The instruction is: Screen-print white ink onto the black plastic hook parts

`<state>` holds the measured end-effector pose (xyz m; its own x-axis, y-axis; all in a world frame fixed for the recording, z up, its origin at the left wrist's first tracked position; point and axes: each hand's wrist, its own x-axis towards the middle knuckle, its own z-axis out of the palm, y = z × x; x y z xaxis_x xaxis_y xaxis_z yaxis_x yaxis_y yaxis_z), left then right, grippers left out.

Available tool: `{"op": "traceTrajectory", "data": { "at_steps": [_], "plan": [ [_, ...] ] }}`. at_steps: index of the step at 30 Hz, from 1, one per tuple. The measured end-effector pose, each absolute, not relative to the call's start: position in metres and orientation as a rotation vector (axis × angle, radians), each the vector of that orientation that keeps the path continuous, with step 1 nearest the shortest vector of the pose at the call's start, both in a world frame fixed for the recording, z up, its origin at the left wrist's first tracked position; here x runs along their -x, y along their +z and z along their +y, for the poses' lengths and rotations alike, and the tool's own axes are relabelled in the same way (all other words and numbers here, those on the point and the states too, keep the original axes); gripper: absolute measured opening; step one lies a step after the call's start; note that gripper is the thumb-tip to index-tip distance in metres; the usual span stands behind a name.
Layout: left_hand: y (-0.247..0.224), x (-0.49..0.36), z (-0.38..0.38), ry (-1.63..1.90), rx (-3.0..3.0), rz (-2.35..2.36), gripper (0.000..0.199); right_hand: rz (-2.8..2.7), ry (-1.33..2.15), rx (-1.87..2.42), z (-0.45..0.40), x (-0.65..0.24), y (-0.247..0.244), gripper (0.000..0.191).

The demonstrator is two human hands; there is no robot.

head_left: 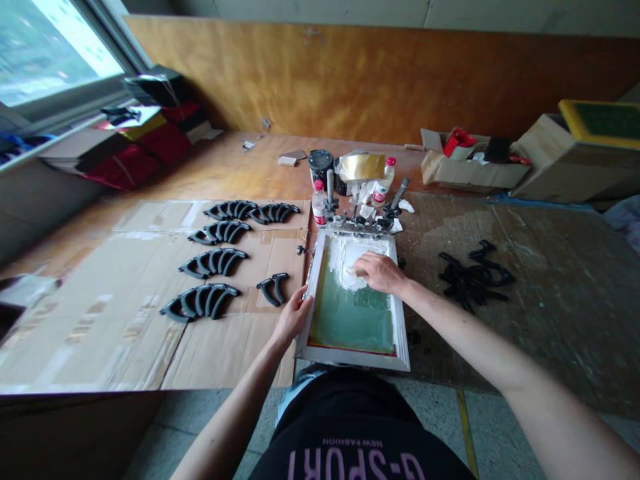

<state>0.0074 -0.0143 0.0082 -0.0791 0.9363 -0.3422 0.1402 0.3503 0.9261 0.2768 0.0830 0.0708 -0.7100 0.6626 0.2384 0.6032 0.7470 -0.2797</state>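
Observation:
A silver-framed screen [355, 320] with a green mesh lies in front of me, its far end under a metal clamp [357, 227]. White paste [337, 257] is smeared over the far part of the mesh. My right hand [377, 271] is closed over the paste, pinching a small pale thing I cannot make out. My left hand [296, 312] grips the left edge of the frame, its fingers partly hidden behind the rim.
Rows of curved black parts [207, 301] lie on cardboard [120, 333] at the left. A pile of black pieces [473, 277] is at the right. Bottles [319, 203] and a dark tub [321, 165] stand behind the clamp. Open boxes [475, 172] sit at the back right.

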Motion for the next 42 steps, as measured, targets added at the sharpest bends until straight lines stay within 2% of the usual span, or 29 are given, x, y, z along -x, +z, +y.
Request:
{"op": "traceTrajectory", "data": {
  "at_steps": [4, 9, 11, 14, 16, 18, 21, 23, 25, 26, 28, 31, 34, 37, 39, 42],
  "plan": [
    [0.017, -0.010, -0.015, 0.910, -0.967, 1.487, 0.070, -2.568, 0.179, 0.928, 0.070, -0.276, 0.052, 0.025],
    [0.037, -0.012, -0.017, 0.900, -0.926, 1.485, 0.075, -2.507, 0.285, 0.945, 0.082, -0.281, 0.065, 0.016],
    [0.055, -0.011, -0.017, 0.919, -0.943, 1.464, 0.077, -2.380, 0.263, 1.112, 0.108, -0.279, 0.078, 0.033],
    [0.091, -0.007, -0.016, 0.990, -1.015, 1.456, 0.062, -2.213, 0.194, 1.366, 0.150, -0.289, 0.094, 0.056],
    [0.115, -0.008, -0.010, 1.027, -1.026, 1.452, 0.056, -2.075, 0.164, 1.508, 0.167, -0.310, 0.098, 0.054],
    [0.134, -0.013, 0.002, 1.140, -0.999, 1.373, 0.059, -1.875, 0.165, 1.656, 0.171, -0.338, 0.093, 0.044],
    [0.158, -0.027, 0.028, 1.385, -0.984, 1.161, 0.056, -1.754, 0.276, 1.778, 0.150, -0.365, 0.069, 0.031],
    [0.170, -0.036, 0.045, 1.424, -0.975, 1.079, 0.055, -1.855, 0.377, 1.731, 0.128, -0.363, 0.044, 0.032],
    [0.175, -0.043, 0.056, 1.421, -0.936, 1.057, 0.058, -2.049, 0.413, 1.591, 0.105, -0.348, 0.023, 0.040],
    [0.173, -0.046, 0.057, 1.441, -0.902, 1.057, 0.059, -2.142, 0.391, 1.528, 0.096, -0.337, 0.015, 0.041],
    [0.159, -0.054, 0.050, 1.446, -0.809, 1.085, 0.060, -2.285, 0.304, 1.449, 0.079, -0.315, 0.011, 0.031],
    [0.117, -0.073, 0.022, 1.096, -0.641, 1.149, 0.059, -2.248, 0.194, 1.465, 0.052, -0.279, 0.024, 0.012],
    [0.073, -0.086, -0.011, 0.815, -0.490, 1.178, 0.048, -2.313, 0.196, 1.232, 0.021, -0.246, 0.037, 0.013],
    [0.043, -0.067, -0.029, 0.861, -0.472, 1.281, 0.038, -2.468, 0.285, 0.958, 0.004, -0.252, 0.034, 0.016],
    [0.027, -0.029, -0.031, 0.901, -0.528, 1.435, 0.038, -2.386, 0.297, 1.170, 0.007, -0.298, 0.025, 0.019],
    [0.001, 0.044, -0.026, 0.859, -0.524, 1.827, 0.048, -1.937, 0.109, 1.982, 0.025, -0.410, 0.009, 0.026]
  ]
}}
